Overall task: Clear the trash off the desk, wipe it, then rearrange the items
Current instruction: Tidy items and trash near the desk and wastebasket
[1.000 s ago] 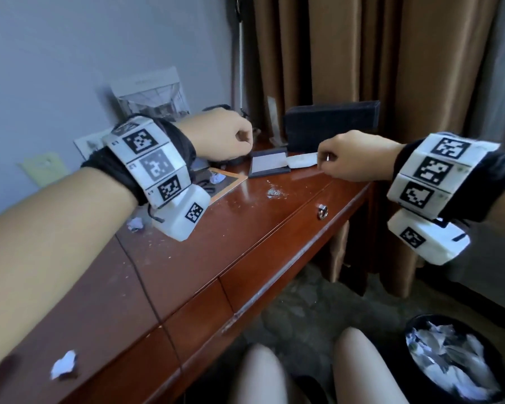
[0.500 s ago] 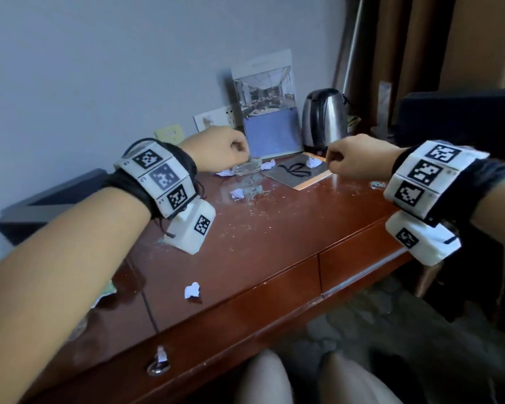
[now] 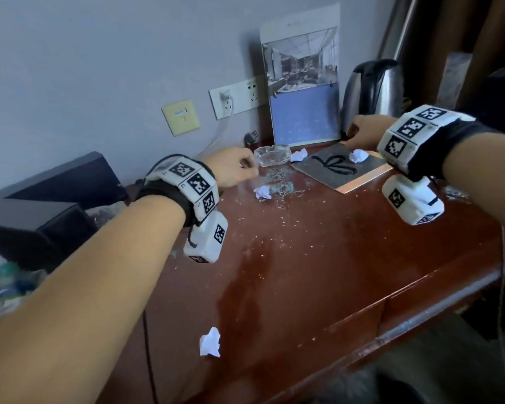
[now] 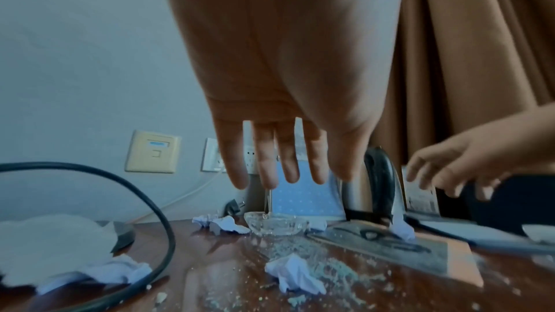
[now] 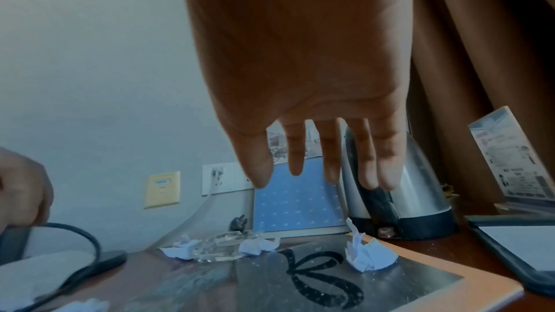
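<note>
Reddish wooden desk against a grey wall, littered with paper and crumbs.

Crumpled white paper ball sits on the grey mat at far right, just below the right hand, which hovers empty with fingers straight. Another ball lies just right of the left hand, also slack and empty; a glass ashtray stands between them.
</note>
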`<state>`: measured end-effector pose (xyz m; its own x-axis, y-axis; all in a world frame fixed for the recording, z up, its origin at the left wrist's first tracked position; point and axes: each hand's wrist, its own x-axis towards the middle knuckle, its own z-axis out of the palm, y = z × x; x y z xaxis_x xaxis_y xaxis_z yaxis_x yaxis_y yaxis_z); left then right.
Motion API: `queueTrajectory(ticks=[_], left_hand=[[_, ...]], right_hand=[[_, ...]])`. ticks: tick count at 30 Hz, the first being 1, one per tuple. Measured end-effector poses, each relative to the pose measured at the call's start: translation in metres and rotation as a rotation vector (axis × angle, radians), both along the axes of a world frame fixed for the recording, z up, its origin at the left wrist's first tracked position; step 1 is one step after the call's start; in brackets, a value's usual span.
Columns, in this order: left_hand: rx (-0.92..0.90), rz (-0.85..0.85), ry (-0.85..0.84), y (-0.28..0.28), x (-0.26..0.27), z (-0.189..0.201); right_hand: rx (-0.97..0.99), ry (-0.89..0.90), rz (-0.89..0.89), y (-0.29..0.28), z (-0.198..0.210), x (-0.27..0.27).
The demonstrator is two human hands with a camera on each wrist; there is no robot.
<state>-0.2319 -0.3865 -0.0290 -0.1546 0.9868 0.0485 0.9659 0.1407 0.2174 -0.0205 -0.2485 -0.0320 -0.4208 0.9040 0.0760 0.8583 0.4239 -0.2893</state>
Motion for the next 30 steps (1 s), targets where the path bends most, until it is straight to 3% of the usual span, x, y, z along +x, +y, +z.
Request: queueTrajectory(ticks=[8, 16, 21, 26, 30], left_hand=[[-0.18, -0.215, 0.063, 0.061, -0.022, -0.04], [-0.239, -0.229, -0.022, 0.082, -0.046, -0.062], [-0.182, -0.143, -0.034, 0.091, -0.071, -0.054], [-0.04, 0.074, -0.079, 0.116, -0.097, -0.048], [-0.111, 0.16, -0.006, 0.142, -0.111, -0.055]], right_hand=[[-0.038, -0.415, 0.035, 0.071, -0.033, -0.031], [-0.045, -0.603, 0.127, 0.112, -0.051, -0.042], [-0.165, -0.584, 0.149, 0.131, -0.054, -0.044], [0.012, -0.424, 0.188, 0.13, -0.05, -0.059], [-0.229, -0.266, 0.321, 0.116, -0.035, -0.084]])
